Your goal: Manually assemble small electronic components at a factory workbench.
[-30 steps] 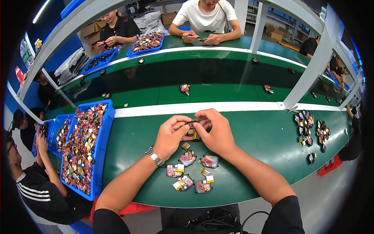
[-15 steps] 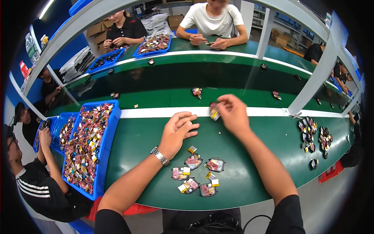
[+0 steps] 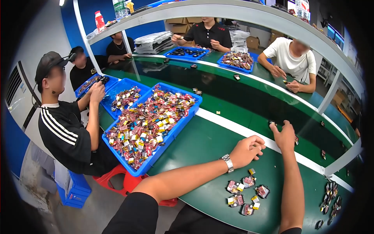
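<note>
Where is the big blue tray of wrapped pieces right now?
The blue tray sits on the green table to the person's left, beyond the left hand, beside a smaller blue bin.

Black short sleeves; silver metal wristwatch [image 3: 227, 163] on left wrist.

Both forearms reach forward from the lower edge, bare below black sleeves. The left hand [image 3: 246, 150] is loosely curled, knuckles up, a watch on its wrist. The right hand [image 3: 285, 134] stretches farther, fingers bent downward.
</note>
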### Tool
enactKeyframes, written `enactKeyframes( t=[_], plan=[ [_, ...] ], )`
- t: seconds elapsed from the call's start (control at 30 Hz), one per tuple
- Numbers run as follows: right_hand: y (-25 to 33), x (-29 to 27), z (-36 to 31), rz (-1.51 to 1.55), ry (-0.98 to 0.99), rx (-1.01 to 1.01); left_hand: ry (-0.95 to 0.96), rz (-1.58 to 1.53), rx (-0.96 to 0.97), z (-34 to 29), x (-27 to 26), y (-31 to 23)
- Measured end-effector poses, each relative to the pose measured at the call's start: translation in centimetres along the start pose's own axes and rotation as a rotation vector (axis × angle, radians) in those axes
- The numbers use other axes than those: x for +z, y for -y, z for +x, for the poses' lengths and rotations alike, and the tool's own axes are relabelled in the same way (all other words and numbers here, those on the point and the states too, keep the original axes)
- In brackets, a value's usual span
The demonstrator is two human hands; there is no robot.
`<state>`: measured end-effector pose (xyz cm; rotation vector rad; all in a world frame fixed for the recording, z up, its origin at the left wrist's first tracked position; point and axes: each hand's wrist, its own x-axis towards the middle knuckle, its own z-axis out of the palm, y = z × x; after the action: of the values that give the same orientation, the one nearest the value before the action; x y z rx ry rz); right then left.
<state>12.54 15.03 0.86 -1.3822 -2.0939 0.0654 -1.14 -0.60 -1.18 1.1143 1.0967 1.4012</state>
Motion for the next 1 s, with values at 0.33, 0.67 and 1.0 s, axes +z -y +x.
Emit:
enactKeyframes(
  t=[0.33,0.67,1.0],
  plan=[
    [-0.8,2.2,0.6,0.200,0.057,0.101,-0.073,0.139,-0.003,0.7,-1.4,-0.6],
    [0.9,-8.5,-9.6,0.576,0.351,-0.387,0.319,-0.163,-0.307,-0.2,-0.5,-1.2],
    [-0.1,-7.9,-10.1,0.534,0.178,-0.517,0.224,-0.191,-0.336,-0.5,-0.1,-1.3]
  ],
)
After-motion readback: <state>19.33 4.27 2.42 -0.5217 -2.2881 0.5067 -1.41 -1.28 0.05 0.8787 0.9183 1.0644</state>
